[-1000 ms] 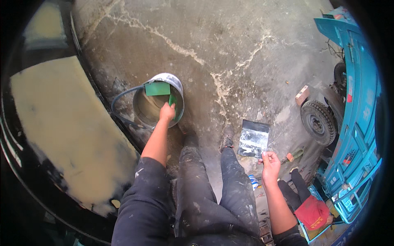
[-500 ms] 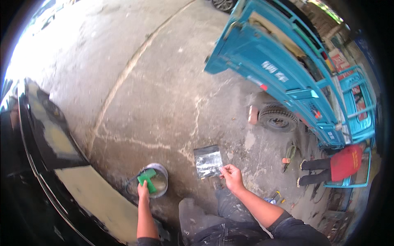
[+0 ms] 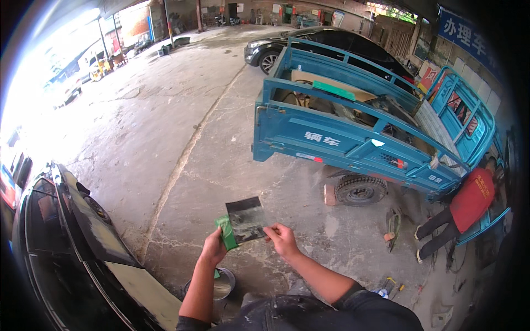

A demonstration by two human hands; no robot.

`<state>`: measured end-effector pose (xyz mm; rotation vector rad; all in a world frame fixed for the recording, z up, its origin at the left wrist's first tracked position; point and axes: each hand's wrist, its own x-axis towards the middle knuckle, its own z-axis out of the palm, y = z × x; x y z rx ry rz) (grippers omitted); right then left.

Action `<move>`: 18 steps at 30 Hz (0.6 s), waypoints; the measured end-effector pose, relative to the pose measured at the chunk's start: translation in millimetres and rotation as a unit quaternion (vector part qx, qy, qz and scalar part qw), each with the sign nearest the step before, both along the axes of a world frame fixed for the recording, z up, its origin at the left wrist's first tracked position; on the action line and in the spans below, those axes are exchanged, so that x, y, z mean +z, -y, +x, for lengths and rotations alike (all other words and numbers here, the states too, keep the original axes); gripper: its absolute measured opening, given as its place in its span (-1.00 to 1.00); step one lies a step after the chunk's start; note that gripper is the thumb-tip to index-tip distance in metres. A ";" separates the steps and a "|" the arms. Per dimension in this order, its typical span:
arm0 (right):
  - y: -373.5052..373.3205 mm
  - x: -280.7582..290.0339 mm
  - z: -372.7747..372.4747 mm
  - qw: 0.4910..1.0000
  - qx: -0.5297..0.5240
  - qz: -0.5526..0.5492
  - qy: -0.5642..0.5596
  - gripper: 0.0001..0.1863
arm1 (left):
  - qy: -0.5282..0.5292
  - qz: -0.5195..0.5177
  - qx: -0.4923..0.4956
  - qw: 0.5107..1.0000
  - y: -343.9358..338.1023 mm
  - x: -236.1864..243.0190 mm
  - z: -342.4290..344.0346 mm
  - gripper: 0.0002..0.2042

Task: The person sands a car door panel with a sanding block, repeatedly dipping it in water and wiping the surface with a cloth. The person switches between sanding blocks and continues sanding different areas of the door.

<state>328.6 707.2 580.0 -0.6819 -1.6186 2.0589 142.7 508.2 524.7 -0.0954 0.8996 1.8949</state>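
My left hand is closed on a flat green block, held upright in front of me. Pinched at its lower right corner by my right hand is a dark, thin sheet that looks like sandpaper, with greyish-white smears across it. The sheet overlaps the block and hides part of it; whether the two touch I cannot tell. Below my left forearm stands a bucket with cloudy liquid. Another green piece shows inside, partly behind my wrist.
At left is a black car with a beige-patched panel. A blue cargo vehicle stands ahead right, a brick by its wheel. Beside it a person in a red shirt bends over. Small tools lie on the floor at right.
My left hand has lifted the green block from over the bucket up to the sheet. My right hand has moved left with the sheet. The view has tilted upward.
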 end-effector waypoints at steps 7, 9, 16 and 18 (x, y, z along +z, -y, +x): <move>-26.9 28.8 8.4 0.998 0.023 0.062 0.010 -0.75 | -0.028 0.054 -0.054 0.997 -59.4 123.5 42.0 -0.28; -36.2 34.3 13.6 0.997 0.036 0.072 -0.003 -0.75 | -0.101 0.002 -0.040 0.994 -64.1 136.9 49.9 -0.25; -52.4 43.3 33.2 0.995 0.069 0.076 -0.019 -0.76 | -0.168 -0.078 -0.033 0.982 -71.5 152.6 77.4 -0.17; -52.1 43.0 39.1 0.995 0.072 0.066 -0.031 -0.76 | -0.145 -0.010 -0.016 0.989 -73.6 153.1 85.3 -0.22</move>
